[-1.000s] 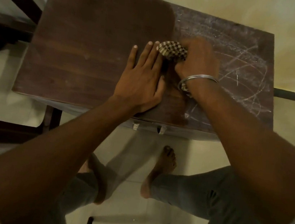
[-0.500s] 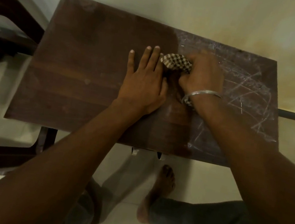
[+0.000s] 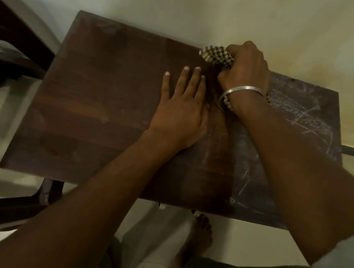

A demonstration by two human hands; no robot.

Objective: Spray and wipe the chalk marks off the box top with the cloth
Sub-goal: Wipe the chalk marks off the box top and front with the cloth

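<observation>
The right hand (image 3: pixel 246 68) grips a checked cloth (image 3: pixel 216 54) on the box top (image 3: pixel 107 101), the left hand (image 3: pixel 179 111) flat beside it
The right hand's fingers are curled tight round the bunched cloth at the far edge, a bangle (image 3: pixel 241 91) on its wrist; the left hand lies released, fingers straight, palm on the wood. Faint chalk marks (image 3: pixel 305 120) cover the right part of the top. A dark chair (image 3: pixel 13 42) stands at the left

Surface: dark wooden box top (image 3: pixel 98 104), standing on pale floor (image 3: pixel 150 232).
On it: chalk marks (image 3: pixel 305 120) at right, checked cloth (image 3: pixel 216 54) at far edge, left hand (image 3: pixel 180 111) flat.
</observation>
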